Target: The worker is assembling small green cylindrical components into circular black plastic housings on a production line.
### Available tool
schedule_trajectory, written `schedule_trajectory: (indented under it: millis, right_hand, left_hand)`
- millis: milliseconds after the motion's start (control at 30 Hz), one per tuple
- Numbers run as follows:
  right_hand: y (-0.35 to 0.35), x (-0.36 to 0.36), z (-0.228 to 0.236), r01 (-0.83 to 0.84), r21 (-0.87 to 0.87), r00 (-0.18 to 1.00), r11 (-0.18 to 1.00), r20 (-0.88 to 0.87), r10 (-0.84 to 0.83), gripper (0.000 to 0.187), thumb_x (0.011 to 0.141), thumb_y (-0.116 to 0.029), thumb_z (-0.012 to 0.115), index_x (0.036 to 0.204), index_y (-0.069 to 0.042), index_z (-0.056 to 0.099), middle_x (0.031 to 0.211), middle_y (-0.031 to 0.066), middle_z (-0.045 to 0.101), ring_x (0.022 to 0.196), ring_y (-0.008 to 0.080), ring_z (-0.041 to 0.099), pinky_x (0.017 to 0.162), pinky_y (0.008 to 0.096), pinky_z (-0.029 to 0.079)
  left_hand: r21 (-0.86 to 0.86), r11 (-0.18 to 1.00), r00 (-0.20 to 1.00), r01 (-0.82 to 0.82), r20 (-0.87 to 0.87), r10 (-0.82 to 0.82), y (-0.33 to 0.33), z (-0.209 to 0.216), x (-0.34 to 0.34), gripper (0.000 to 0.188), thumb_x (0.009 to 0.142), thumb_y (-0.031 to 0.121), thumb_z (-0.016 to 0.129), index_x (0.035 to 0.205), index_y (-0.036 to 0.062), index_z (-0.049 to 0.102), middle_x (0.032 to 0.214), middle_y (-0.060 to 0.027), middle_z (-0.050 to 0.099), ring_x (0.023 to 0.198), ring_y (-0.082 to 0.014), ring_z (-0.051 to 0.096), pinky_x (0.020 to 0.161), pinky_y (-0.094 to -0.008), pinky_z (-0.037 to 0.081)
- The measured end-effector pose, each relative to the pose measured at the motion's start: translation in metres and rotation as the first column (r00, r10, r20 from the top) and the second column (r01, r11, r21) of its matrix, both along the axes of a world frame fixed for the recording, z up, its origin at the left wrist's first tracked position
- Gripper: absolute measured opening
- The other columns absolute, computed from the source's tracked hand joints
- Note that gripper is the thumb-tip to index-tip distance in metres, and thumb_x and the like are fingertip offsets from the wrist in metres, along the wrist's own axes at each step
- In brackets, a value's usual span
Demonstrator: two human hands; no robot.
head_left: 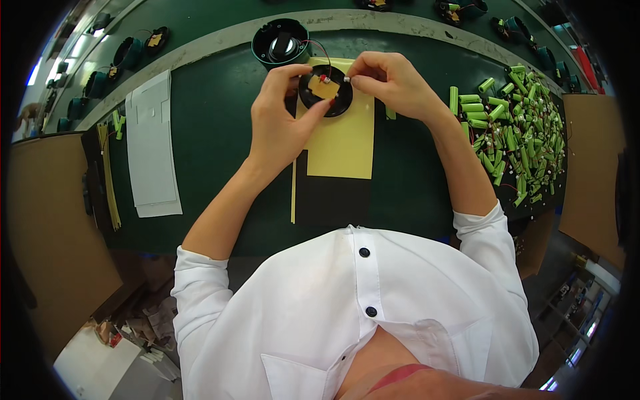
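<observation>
a black round plastic disc is held above the far end of a yellow rectangular sheet, near the far middle of the dark green work table. its inner face, with a yellow squarish patch, points up toward the head; the outline is close to round, so a long axis cannot be told. the left hand is curled around the disc's left side, thumb laid over the near rim and fingers at the far-left rim, clamped on it. the right hand is nearly closed, thumb and forefinger pinching a small white connector at the disc's right edge. the two hands are apart, with the disc between them.

a thin red wire arches from the disc to a dark teal round plastic housing, which stands just beyond the left hand with its mouth up and a silver round part inside. beneath the yellow sheet lies a black sheet, showing on the near side. to the right spreads a heap of bright green cylindrical cells; to the left lie white flat sheets.
</observation>
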State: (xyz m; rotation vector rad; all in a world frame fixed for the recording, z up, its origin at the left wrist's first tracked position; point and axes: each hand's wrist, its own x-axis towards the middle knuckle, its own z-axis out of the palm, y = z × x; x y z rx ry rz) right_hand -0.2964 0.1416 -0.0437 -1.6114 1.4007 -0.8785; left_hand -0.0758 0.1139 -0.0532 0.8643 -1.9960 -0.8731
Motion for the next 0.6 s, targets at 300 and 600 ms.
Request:
schedule_trajectory:
  millis: [300, 600]
  right_hand:
    - [0.006, -0.006, 0.010, 0.036, -0.014, 0.999, 0.999, 0.013, -0.036, 0.014, 0.089, -0.012, 0.061, 0.088, 0.002, 0.061, 0.076, -0.0031, 0.056, 0.068, 0.0029, 0.048, 0.061, 0.0209, 0.041]
    - [0.014, 0.021, 0.021, 0.076, -0.318, 0.933, 0.945, -0.313, -0.180, 0.012, 0.084, -0.009, 0.061, 0.085, 0.003, 0.060, 0.075, 0.0077, 0.062, 0.068, 0.0157, 0.062, 0.065, 0.0282, 0.050]
  left_hand:
    - [0.791, 0.516, 0.894, 0.327, -0.437, 0.103, 0.003, 0.011, 0.011, 0.043, 0.093, 0.004, 0.058, 0.130, -0.0064, 0.039, 0.117, -0.0209, 0.060, 0.101, -0.0231, 0.065, 0.084, -0.0359, 0.059]
    - [0.747, 0.559, 0.904, 0.360, -0.428, -0.011, -0.002, 0.012, 0.012, 0.040, 0.097, 0.006, 0.051, 0.133, -0.0069, 0.043, 0.113, -0.0167, 0.062, 0.100, -0.0223, 0.066, 0.080, -0.0371, 0.062]
